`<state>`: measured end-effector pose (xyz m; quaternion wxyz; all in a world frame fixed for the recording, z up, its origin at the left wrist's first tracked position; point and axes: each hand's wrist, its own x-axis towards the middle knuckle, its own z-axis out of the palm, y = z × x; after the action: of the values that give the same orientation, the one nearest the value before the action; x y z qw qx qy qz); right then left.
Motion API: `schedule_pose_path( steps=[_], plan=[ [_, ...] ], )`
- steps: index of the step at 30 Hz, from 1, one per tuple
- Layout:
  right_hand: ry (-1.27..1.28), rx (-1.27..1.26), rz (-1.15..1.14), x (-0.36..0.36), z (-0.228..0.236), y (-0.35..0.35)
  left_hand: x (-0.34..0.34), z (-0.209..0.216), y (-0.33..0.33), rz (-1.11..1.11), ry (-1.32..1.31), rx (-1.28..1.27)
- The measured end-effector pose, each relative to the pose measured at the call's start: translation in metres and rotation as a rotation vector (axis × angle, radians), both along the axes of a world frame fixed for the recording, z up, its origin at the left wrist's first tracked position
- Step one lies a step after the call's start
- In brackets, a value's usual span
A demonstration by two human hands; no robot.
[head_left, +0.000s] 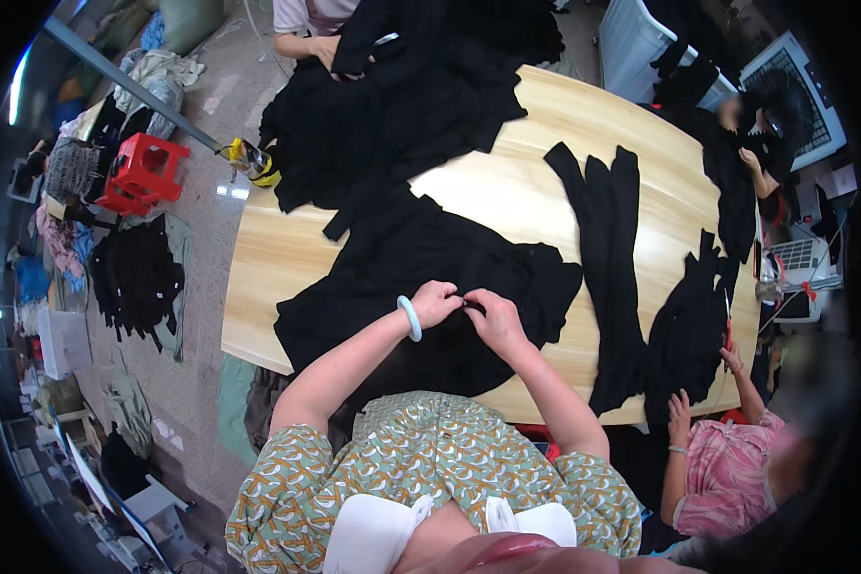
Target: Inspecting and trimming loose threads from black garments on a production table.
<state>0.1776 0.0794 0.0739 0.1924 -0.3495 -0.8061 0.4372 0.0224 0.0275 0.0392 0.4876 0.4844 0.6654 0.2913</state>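
Observation:
A black garment (pixel 402 253) lies spread over the near edge of the wooden table in front of me. Above its middle, my left hand (pixel 435 303) and my right hand (pixel 496 323) meet almost fingertip to fingertip. Both are closed in a pinch on a small bit of the black cloth. Whether anything small sits between the fingertips is too fine to make out. A pale bangle (pixel 409 319) circles my left wrist.
Black garments (pixel 383 124) are heaped across the far side of the wooden table (pixel 258 306), where a person's hand (pixel 327 53) works. Long black pieces (pixel 610 277) lie to the right. A co-worker's hand (pixel 730 357) holds red-handled scissors (pixel 728 330). Red stools (pixel 145 172) stand left.

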Motion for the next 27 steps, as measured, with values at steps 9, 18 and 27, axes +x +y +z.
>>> schedule_pose_path(
  steps=[9,18,27],
  plan=[
    [-0.175,0.160,0.036,0.006,-0.013,-0.001,0.013,-0.001,-0.009,-0.189,0.259,0.139],
    [-0.239,0.092,-0.036,0.007,-0.028,-0.021,0.049,-0.028,-0.034,0.055,0.408,0.181],
    [-0.117,0.220,-0.071,0.011,-0.048,-0.011,0.053,-0.038,-0.011,0.220,0.369,0.243]
  ],
)
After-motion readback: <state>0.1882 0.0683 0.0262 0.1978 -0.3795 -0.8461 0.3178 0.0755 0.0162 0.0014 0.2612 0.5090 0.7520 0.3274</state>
